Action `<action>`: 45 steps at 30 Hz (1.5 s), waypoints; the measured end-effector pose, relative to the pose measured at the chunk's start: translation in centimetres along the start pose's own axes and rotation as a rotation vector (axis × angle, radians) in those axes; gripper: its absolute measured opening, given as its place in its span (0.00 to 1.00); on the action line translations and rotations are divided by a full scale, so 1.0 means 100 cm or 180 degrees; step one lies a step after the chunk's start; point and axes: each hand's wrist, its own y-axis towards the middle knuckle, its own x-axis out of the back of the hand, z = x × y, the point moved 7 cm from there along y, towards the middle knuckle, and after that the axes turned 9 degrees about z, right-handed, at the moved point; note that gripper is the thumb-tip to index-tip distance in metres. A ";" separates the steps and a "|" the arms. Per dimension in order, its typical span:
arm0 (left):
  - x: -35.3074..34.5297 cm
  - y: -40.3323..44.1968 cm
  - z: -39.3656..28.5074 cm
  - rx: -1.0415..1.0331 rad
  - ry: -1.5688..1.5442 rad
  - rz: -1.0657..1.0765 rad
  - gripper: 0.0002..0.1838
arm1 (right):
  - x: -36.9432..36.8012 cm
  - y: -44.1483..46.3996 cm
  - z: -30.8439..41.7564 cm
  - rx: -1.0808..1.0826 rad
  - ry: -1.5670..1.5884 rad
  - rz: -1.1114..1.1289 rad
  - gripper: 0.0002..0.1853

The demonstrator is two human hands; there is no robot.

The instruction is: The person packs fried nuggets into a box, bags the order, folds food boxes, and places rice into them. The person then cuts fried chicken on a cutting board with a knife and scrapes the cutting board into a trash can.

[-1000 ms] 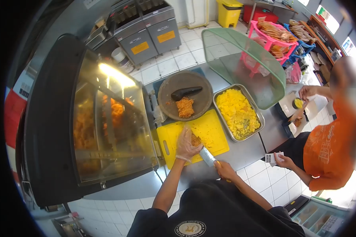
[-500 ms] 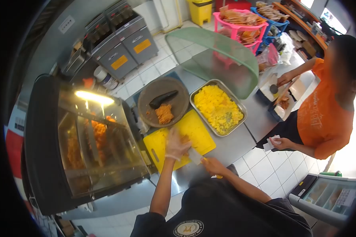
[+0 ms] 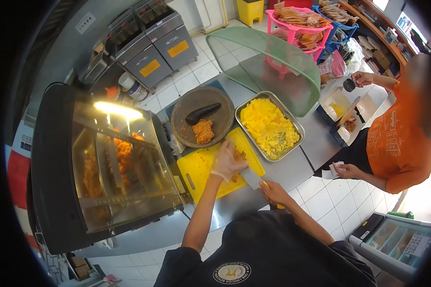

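My left hand (image 3: pixel 227 161), in a clear plastic glove, rests over the yellow cutting board (image 3: pixel 191 165) with fingers and thumb apart. Chopped brown food, perhaps fried chicken, (image 3: pixel 239 155) lies beside its fingers and partly under them. My right hand (image 3: pixel 275 193) is closed around the yellow handle of a cleaver (image 3: pixel 251 178). The wide blade points toward the chopped food and the left thumb, low over the board's right edge. Behind the board, a round stone mortar (image 3: pixel 182 105) holds a dark pestle (image 3: pixel 203 114) and a heap of orange-brown crumbly food (image 3: pixel 204 131).
A metal tray (image 3: pixel 299 128) of yellow food adjoins the board. A green mesh cover (image 3: pixel 292 83) stands behind it. To the left is a lit glass display case (image 3: pixel 115 167). On the right, a person in orange (image 3: pixel 392 143) holds a black scoop (image 3: pixel 349 85) above open boxes.
The cleaver and my right hand have shifted slightly right, and the left hand's fingers have spread. The co-worker has lifted the black scoop out of the box, where yellow food now shows.
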 end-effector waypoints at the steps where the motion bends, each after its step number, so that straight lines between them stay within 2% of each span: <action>1: -0.001 -0.008 -0.008 -0.0050 -0.0001 -0.0032 0.56 | 0.000 -0.011 -0.002 0.0007 -0.0023 0.0006 0.28; 7: -0.033 -0.040 -0.081 -0.0201 -0.0009 -0.0195 0.56 | 0.011 -0.093 -0.022 -0.0345 -0.0047 -0.0189 0.27; 10: -0.033 -0.032 -0.141 -0.0654 -0.0196 0.0080 0.55 | 0.025 -0.146 -0.039 -0.0520 0.0202 -0.0389 0.28; 14: -0.033 -0.019 -0.228 -0.1229 0.0176 0.0287 0.54 | 0.038 -0.216 -0.057 -0.0456 0.0513 -0.1117 0.27; 17: -0.040 0.025 -0.278 -0.1614 0.0291 0.0772 0.54 | 0.049 -0.229 -0.053 -0.0051 0.0857 -0.1434 0.25; 20: -0.073 0.103 -0.289 -0.2133 0.0425 0.0797 0.53 | 0.072 -0.211 -0.010 0.0281 0.1758 -0.1489 0.20; 23: -0.074 0.173 -0.301 -0.2343 0.0343 0.0738 0.52 | 0.110 -0.172 0.007 0.0656 0.2339 -0.1474 0.17; 26: -0.061 0.218 -0.329 -0.1856 0.0025 0.1284 0.51 | 0.149 -0.153 0.027 0.0968 0.2869 -0.1425 0.17; 27: -0.065 0.232 -0.333 -0.1858 0.0055 0.0989 0.49 | 0.161 -0.148 0.030 0.1054 0.2960 -0.1437 0.17; 30: -0.060 0.256 -0.365 -0.1718 -0.0026 0.0917 0.48 | 0.195 -0.148 0.041 0.1160 0.3112 -0.1487 0.17; 33: -0.063 0.273 -0.391 -0.1646 -0.0324 0.1274 0.47 | 0.221 -0.147 0.040 0.1251 0.3266 -0.1482 0.15; 36: -0.087 0.306 -0.390 -0.1662 -0.0561 0.1289 0.47 | 0.242 -0.141 0.039 0.1295 0.3397 -0.1483 0.15; 39: -0.101 0.337 -0.383 -0.1726 -0.0486 0.0951 0.46 | 0.264 -0.133 0.046 0.1338 0.3480 -0.1455 0.14; 42: -0.110 0.364 -0.388 -0.1473 -0.0381 0.1045 0.46 | 0.287 -0.120 0.050 0.1431 0.3541 -0.1427 0.14; 45: -0.116 0.389 -0.399 -0.1258 0.0049 0.0865 0.48 | 0.311 -0.107 0.051 0.1483 0.3679 -0.1417 0.13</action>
